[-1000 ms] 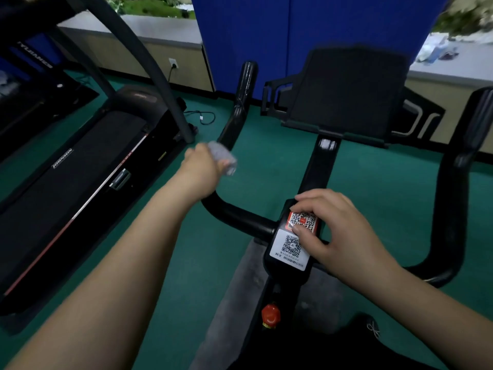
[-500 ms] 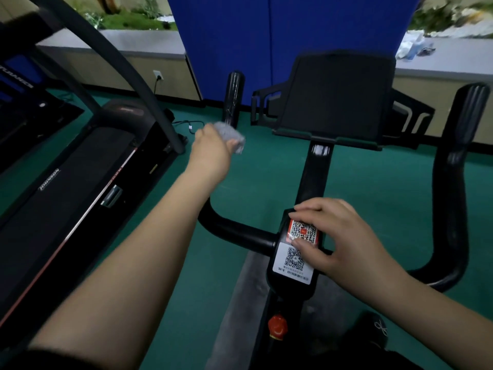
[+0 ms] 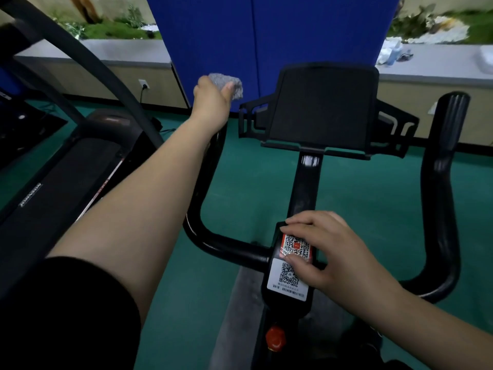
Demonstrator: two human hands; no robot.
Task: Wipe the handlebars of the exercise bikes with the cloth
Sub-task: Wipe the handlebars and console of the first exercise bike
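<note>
A black exercise bike fills the view, with a U-shaped handlebar (image 3: 229,247). My left hand (image 3: 212,102) grips a grey cloth (image 3: 229,82) wrapped over the top end of the left handlebar arm, whose tip is hidden under it. My right hand (image 3: 320,252) rests on the centre stem (image 3: 289,279), fingers curled over the QR-code stickers. The right handlebar arm (image 3: 442,182) stands bare and upright. A black tablet holder (image 3: 322,108) sits above the stem.
A treadmill (image 3: 53,182) stands close on the left, its curved rail (image 3: 88,60) arching near my left arm. A blue partition (image 3: 266,30) is behind the bike. Green floor lies around. A red knob (image 3: 276,339) sits low on the stem.
My left hand with the cloth has slid up the left handlebar arm from its lower bend to its top end. My right hand has stayed on the stem.
</note>
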